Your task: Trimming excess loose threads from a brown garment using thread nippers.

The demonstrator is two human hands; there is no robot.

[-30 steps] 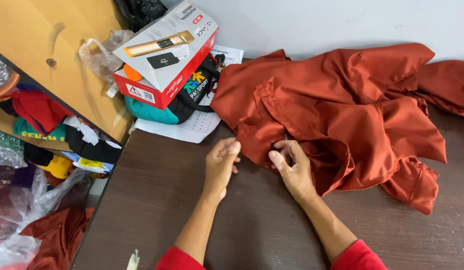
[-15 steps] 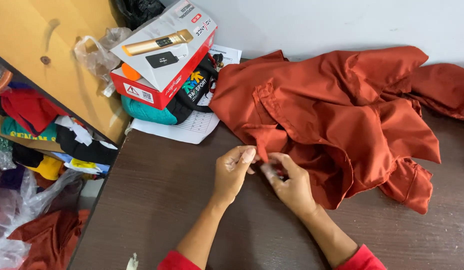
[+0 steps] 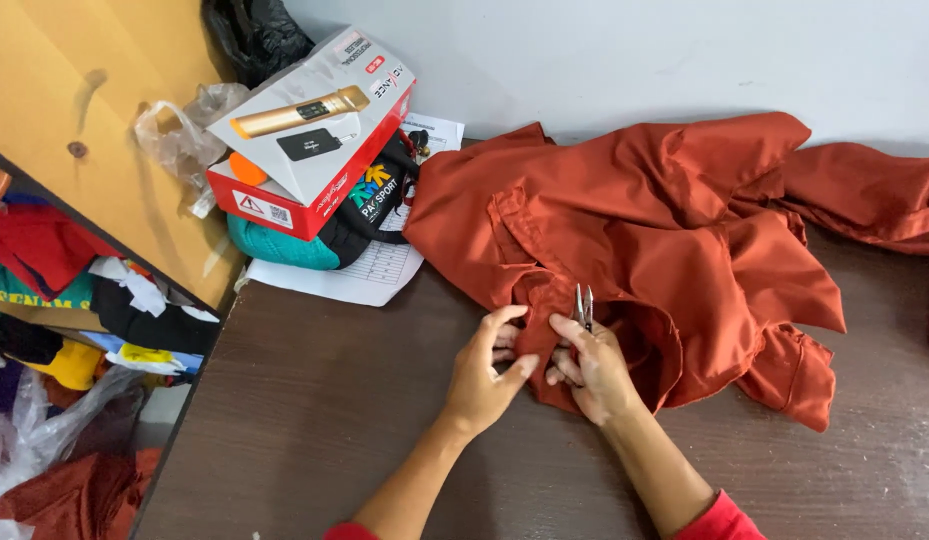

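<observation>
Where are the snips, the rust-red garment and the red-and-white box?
snips (image 3: 584, 303), head view, on the metal blades.
rust-red garment (image 3: 684, 220), head view, on its middle folds.
red-and-white box (image 3: 314, 135), head view, on its white top face.

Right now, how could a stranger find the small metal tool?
Find the rust-orange garment heaped on the dark brown table. At its near edge two hands pinch the cloth; the thread snips poke up from the right hand, the only shiny metal there.

Single head-worn view, looking steeply down, close over dark table (image 3: 314, 420), wall behind
</observation>
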